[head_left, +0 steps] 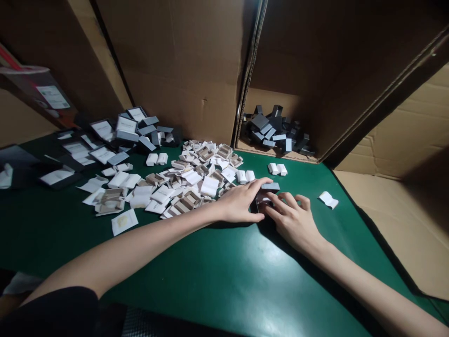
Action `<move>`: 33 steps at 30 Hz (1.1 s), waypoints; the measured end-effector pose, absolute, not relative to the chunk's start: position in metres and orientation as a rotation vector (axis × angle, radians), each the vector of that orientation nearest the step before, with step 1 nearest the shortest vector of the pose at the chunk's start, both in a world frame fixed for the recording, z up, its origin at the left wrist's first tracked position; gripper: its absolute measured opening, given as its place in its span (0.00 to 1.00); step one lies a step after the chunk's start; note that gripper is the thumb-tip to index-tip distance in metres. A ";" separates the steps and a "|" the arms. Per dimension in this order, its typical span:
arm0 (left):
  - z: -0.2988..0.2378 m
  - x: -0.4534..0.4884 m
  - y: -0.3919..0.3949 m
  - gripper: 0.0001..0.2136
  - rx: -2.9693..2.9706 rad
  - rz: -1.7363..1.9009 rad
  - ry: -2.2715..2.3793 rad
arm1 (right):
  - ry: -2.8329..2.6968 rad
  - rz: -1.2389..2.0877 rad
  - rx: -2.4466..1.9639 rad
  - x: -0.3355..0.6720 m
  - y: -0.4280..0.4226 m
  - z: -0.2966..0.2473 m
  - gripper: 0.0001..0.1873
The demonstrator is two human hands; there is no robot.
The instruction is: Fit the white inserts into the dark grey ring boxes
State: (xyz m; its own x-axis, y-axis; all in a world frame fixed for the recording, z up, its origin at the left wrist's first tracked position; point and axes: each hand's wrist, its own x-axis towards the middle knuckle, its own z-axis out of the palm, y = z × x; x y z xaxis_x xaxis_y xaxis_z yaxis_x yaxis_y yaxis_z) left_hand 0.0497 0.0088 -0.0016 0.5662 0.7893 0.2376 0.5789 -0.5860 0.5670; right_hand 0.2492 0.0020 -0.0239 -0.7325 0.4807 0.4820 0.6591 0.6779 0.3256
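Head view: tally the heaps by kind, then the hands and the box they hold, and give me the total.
Heaps of dark boxes: 2 (left heap, carton heap)
Heaps of white pieces: 1
Held dark box: 1
Hands: 2 (left hand, right hand)
Total: 6
Pieces within the heaps overlap too much to count singly.

Open way over near green tabletop [217, 276] — white inserts [192, 177] heaped left, cardboard wall [182, 70] behind

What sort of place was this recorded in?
Probably a packing or sorting bench: a green worktop, a heap of white card pieces, and small dark boxes piled inside a large cardboard carton.
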 end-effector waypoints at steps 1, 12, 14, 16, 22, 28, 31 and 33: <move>-0.002 0.050 0.009 0.38 2.386 0.665 1.102 | -2.546 -0.678 -0.905 0.249 0.002 -0.024 0.14; 0.000 0.053 0.007 0.38 2.389 0.624 1.257 | -2.247 -0.256 -0.633 0.273 0.038 -0.027 0.14; 0.000 0.053 0.006 0.38 2.407 0.611 1.254 | -2.165 -0.226 -0.788 0.280 0.057 -0.030 0.14; -0.001 0.054 0.007 0.38 2.433 0.602 1.237 | -2.229 -0.181 -0.964 0.284 0.079 -0.034 0.17; -0.003 0.053 0.008 0.39 2.444 0.586 1.225 | -2.321 0.097 -1.045 0.280 0.118 -0.041 0.14; 0.000 0.052 0.007 0.39 2.407 0.588 1.251 | -2.172 0.074 -0.991 0.283 0.102 -0.040 0.09; 0.000 0.050 0.010 0.39 2.379 0.638 1.224 | -2.162 0.064 -1.070 0.289 0.095 -0.041 0.12; -0.002 0.048 0.012 0.38 2.363 0.695 1.230 | -2.182 0.046 -1.148 0.293 0.093 -0.041 0.12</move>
State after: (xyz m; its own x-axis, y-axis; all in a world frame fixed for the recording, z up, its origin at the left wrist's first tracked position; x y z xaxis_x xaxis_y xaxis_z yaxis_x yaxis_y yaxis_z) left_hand 0.0476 0.0124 -0.0018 0.4929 0.8340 0.2481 0.6429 -0.5412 0.5420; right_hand 0.2928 0.0929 -0.0415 -0.3945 0.7448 0.5382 0.7215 0.6138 -0.3205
